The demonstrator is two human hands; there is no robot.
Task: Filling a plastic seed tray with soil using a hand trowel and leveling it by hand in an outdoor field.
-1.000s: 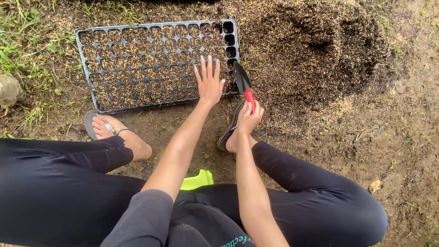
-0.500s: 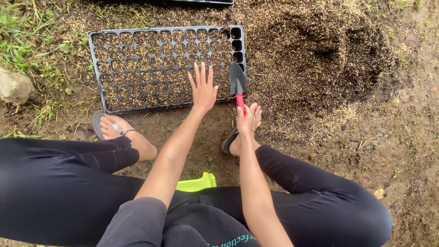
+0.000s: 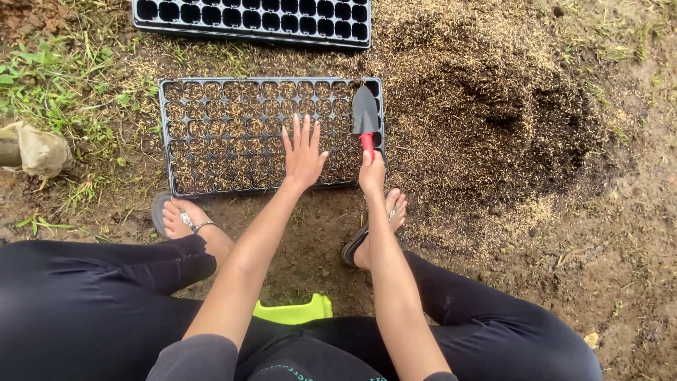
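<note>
A black seedling tray [image 3: 166,134] lies on the ground in front of me, its many small cells filled with a brown husk mix. My left hand [image 3: 303,154] rests flat on the tray's right half with fingers spread. My right hand [image 3: 371,171] grips the red handle of a small trowel [image 3: 365,116]. The trowel's dark blade lies over the tray's right end, pointing away from me.
A large heap of brown husk mix [image 3: 515,113] spreads to the right of the tray. A second black tray [image 3: 254,15] with empty cells lies beyond. My sandalled feet [image 3: 185,219] sit just below the tray. Grass and a stone [image 3: 39,148] are at the left.
The trowel has swung from the tray's right edge to over its right-hand cells. My left hand stayed flat on the tray. The view has shifted so the far tray now shows.
</note>
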